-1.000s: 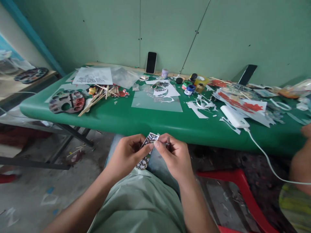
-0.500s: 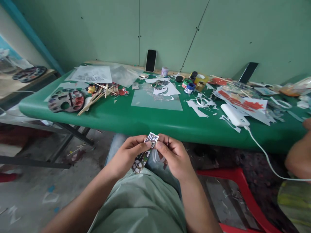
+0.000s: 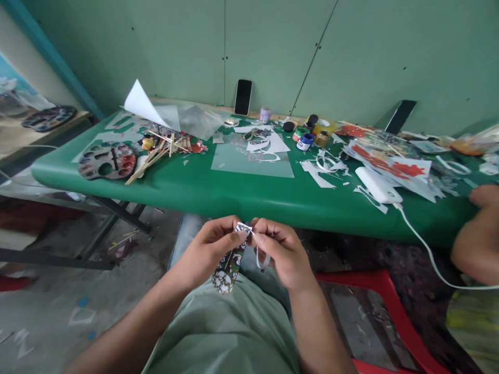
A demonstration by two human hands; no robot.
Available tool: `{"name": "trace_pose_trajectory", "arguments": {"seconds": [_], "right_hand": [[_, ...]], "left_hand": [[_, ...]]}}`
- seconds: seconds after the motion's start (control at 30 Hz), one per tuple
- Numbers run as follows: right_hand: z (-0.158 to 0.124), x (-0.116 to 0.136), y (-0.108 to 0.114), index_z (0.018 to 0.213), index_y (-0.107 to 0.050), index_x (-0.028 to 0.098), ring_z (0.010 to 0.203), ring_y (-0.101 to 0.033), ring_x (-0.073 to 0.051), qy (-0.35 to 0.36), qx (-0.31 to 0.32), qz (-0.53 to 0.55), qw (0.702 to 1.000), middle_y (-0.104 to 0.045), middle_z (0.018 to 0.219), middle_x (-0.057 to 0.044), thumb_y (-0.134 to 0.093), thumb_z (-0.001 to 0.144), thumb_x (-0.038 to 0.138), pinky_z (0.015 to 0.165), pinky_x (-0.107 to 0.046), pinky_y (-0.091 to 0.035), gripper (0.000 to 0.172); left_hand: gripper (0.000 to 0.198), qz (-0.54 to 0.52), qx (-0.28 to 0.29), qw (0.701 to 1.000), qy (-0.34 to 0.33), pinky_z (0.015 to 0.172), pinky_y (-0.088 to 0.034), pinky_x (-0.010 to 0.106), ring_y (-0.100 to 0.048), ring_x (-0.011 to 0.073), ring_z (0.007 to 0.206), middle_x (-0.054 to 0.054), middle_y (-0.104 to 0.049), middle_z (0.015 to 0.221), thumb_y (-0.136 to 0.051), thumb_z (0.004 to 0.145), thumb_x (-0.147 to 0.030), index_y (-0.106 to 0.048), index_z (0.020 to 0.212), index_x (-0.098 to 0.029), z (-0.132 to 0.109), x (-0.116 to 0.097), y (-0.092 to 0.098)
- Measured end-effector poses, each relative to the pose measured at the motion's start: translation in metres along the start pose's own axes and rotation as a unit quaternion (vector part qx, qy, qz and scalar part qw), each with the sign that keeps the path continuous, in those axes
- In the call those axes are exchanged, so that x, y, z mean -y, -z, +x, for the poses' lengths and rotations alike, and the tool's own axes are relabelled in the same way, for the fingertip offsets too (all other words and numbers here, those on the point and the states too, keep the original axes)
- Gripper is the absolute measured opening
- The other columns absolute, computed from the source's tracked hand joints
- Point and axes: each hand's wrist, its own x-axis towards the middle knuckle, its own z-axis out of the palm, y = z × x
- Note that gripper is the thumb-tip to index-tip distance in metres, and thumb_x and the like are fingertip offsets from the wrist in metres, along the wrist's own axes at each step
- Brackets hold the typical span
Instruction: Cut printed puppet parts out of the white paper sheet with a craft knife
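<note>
Just above my lap, my left hand [image 3: 210, 246] pinches the top of a long printed paper cutout [image 3: 228, 270] between thumb and fingers. Its face has black, white and green patterning, and its lower end is rounded. Close beside it, my right hand [image 3: 284, 252] is closed with thumb against fingers at the cutout's upper corner. A thin white paper strip [image 3: 263, 259] runs from that pinch and hangs in a curl below the right fingers. The right fingertips partly hide where strip and cutout meet.
On the green table [image 3: 234, 200] lie a paint palette [image 3: 107, 161], wooden sticks [image 3: 150, 163], paper scraps [image 3: 319, 174], paint jars [image 3: 305, 141] and a white power bank [image 3: 376, 184] with a cable. A phone [image 3: 244, 97] leans on the wall. Another person's arm [image 3: 477, 239] is at right.
The cutout has slid lower in my left hand, and the curled strip shows more clearly under my right. At the back left, a white sheet has lifted and curled up.
</note>
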Motion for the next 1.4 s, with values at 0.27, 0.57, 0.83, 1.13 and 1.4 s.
{"name": "trace_pose_trajectory", "arguments": {"seconds": [0.27, 0.57, 0.83, 1.13, 1.4], "right_hand": [[0.004, -0.008, 0.006, 0.063, -0.051, 0.019, 0.047, -0.034, -0.006, -0.001, -0.033, 0.059, 0.998, -0.045, 0.065, 0.005, -0.06, 0.085, 0.031, 0.044, -0.023, -0.024, 0.027], [0.032, 0.003, 0.035, 0.063, -0.048, 0.021, 0.049, -0.038, -0.009, 0.047, -0.116, -0.177, 0.976, -0.041, 0.055, 0.006, -0.053, 0.083, 0.031, 0.049, -0.024, -0.028, 0.023], [0.167, 0.004, 0.11, 0.073, -0.057, 0.019, 0.058, -0.04, -0.013, 0.025, -0.128, -0.644, 0.754, -0.051, 0.065, -0.002, -0.045, 0.087, 0.025, 0.056, -0.028, -0.028, 0.02], [0.202, -0.02, 0.139, 0.11, -0.065, 0.015, 0.065, -0.049, -0.016, -0.036, -0.047, -0.767, 0.639, -0.056, 0.109, -0.015, -0.034, 0.098, 0.027, 0.057, -0.03, -0.028, 0.036], [0.202, 0.005, 0.176, 0.097, -0.068, 0.023, 0.064, -0.05, -0.018, -0.121, -0.069, -0.756, 0.64, -0.065, 0.083, -0.007, -0.038, 0.095, 0.033, 0.055, -0.029, -0.023, 0.031]], "left_hand": [[0.034, 0.029, 0.02, 0.999, -0.001, 0.055, -0.027, 0.024, -0.034, 0.0086, 0.058, -0.004, -0.042, 0.062, -0.061, 0.081, -0.045, -0.051, 0.066, -0.017, 0.0, -0.004, 0.0], [0.037, 0.131, 0.029, 0.991, -0.013, 0.055, -0.029, 0.022, -0.039, 0.0086, 0.059, -0.003, -0.046, 0.063, -0.061, 0.081, -0.05, -0.055, 0.07, -0.015, 0.024, 0.007, 0.014], [0.026, 0.318, -0.122, 0.934, -0.108, 0.057, -0.037, 0.023, -0.055, 0.0109, 0.06, -0.002, -0.065, 0.072, -0.07, 0.077, -0.037, -0.054, 0.087, -0.019, 0.126, 0.028, 0.045], [0.012, 0.552, -0.16, 0.804, -0.157, 0.079, -0.036, 0.039, -0.058, 0.0267, 0.094, 0.008, -0.07, 0.099, -0.06, 0.086, -0.025, -0.069, 0.08, -0.019, 0.171, 0.053, 0.043], [0.029, 0.633, -0.074, 0.708, -0.306, 0.079, -0.038, 0.039, -0.055, 0.0229, 0.094, 0.002, -0.071, 0.113, -0.049, 0.093, -0.023, -0.067, 0.115, -0.02, 0.148, 0.067, 0.061]]}}
